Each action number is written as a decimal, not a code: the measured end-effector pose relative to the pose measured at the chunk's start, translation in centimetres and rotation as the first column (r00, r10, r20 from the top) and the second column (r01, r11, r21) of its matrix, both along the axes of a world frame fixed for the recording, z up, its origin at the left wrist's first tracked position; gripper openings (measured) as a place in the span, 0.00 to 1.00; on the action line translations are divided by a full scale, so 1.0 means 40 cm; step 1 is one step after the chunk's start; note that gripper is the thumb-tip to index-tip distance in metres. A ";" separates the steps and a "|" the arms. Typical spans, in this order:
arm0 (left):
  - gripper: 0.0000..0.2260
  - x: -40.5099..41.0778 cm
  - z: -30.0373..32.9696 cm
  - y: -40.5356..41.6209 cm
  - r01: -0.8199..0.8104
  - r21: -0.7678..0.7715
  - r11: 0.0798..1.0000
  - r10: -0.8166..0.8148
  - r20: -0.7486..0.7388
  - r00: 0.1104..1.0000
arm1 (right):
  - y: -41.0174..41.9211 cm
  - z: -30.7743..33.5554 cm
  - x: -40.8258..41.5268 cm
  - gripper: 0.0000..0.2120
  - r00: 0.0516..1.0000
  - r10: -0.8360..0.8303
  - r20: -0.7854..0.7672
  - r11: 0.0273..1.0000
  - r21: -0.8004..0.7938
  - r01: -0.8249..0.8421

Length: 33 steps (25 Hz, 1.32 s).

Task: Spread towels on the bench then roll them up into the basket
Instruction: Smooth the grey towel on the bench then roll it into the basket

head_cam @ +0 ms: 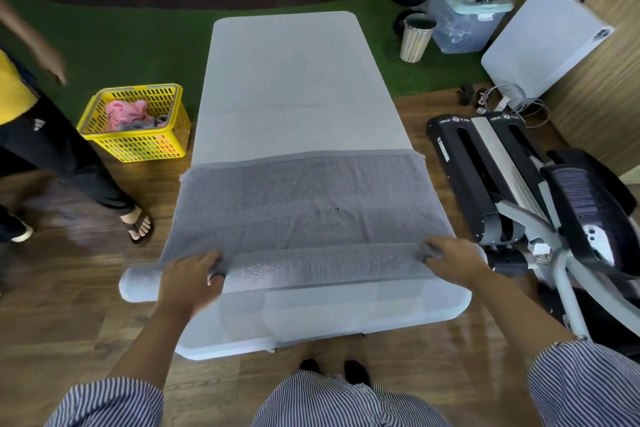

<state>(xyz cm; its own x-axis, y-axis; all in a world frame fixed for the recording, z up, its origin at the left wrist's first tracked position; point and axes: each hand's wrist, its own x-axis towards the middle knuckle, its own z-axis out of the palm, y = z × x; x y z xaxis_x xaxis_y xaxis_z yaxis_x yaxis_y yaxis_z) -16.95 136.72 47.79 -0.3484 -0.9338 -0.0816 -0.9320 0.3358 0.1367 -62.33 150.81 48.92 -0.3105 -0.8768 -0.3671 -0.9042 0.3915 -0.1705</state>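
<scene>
- The towel [304, 208] lies across the near half of the bench [294, 80], its near edge already wound into a roll [311, 265] that overhangs the bench on your left; the far part is flat.
- It looks soft, limp and light, with a napped face that should grip itself; expect the roll to sag or telescope where nothing supports it.
- Your left hand [188, 282] lies over the roll with fingers curled round it; your right hand [453, 258] grips the right end, though blur hides how far the fingers wrap.
- Take hold near both ends, palms on top, and keep even pressure so the layers stay tight.
- The basket [138, 146] stands on the floor left of the bench, with pink and grey cloth inside; a person's leg [86, 180] is just beside it.
</scene>
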 end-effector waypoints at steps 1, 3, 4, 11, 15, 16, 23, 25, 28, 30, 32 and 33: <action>0.14 0.004 -0.007 -0.004 0.019 -0.045 0.999 -0.020 -0.023 1.000 | -0.004 -0.006 -0.001 0.16 1.000 0.012 0.006 0.999 -0.044 -0.012; 0.15 0.006 -0.024 -0.005 0.040 -0.129 0.991 -0.047 -0.055 0.997 | -0.013 -0.022 0.005 0.18 0.999 0.015 0.038 0.982 -0.187 -0.008; 0.16 0.004 -0.029 -0.003 0.040 -0.137 0.990 -0.049 -0.065 0.997 | -0.016 -0.029 0.009 0.18 0.999 0.010 0.052 0.974 -0.227 0.002; 0.26 -0.004 -0.032 0.006 0.026 0.009 1.000 -0.026 -0.001 1.000 | -0.003 -0.038 0.024 0.26 0.998 0.047 0.041 0.995 -0.087 -0.043; 0.18 -0.023 -0.002 0.020 0.003 -0.014 1.000 -0.003 0.014 1.000 | -0.006 -0.011 0.031 0.16 1.000 0.002 0.009 0.997 -0.076 -0.001; 0.18 -0.024 0.001 0.018 -0.006 -0.011 1.000 0.006 0.015 1.000 | -0.006 -0.002 0.030 0.14 1.000 0.001 0.008 0.999 -0.048 0.000; 0.19 -0.021 -0.034 -0.012 0.027 -0.134 0.991 -0.036 -0.071 0.997 | -0.045 -0.017 0.025 0.14 0.999 -0.043 0.021 0.967 -0.250 0.047; 0.20 -0.028 -0.046 -0.010 0.002 -0.094 0.996 -0.008 -0.066 0.998 | -0.040 -0.027 0.027 0.16 0.995 -0.033 0.092 0.976 -0.212 0.052; 0.25 -0.030 -0.050 -0.006 0.002 -0.021 1.000 -0.003 -0.003 1.000 | -0.026 -0.032 0.015 0.27 0.997 0.051 0.065 0.995 -0.086 -0.045; 0.24 -0.032 -0.044 0.003 0.016 -0.024 1.000 -0.015 0.033 0.999 | -0.024 -0.036 0.008 0.25 0.997 0.050 0.052 0.997 -0.064 -0.047; 0.21 -0.033 -0.030 0.017 0.021 -0.061 0.998 -0.017 0.060 0.998 | -0.034 -0.027 0.006 0.15 0.996 -0.015 0.083 0.999 -0.038 0.018; 0.20 -0.032 -0.021 0.019 0.014 -0.057 0.998 -0.010 0.071 0.997 | -0.041 -0.023 0.004 0.11 0.996 -0.005 0.092 1.000 -0.024 0.007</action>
<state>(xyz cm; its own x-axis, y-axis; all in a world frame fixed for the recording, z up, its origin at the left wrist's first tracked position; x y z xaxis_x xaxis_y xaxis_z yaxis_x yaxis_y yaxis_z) -18.23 137.47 46.96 -0.3547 -0.9335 -0.0525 -0.9345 0.3522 0.0511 -62.17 149.17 48.00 -0.2820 -0.8841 -0.3727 -0.8820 0.3918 -0.2620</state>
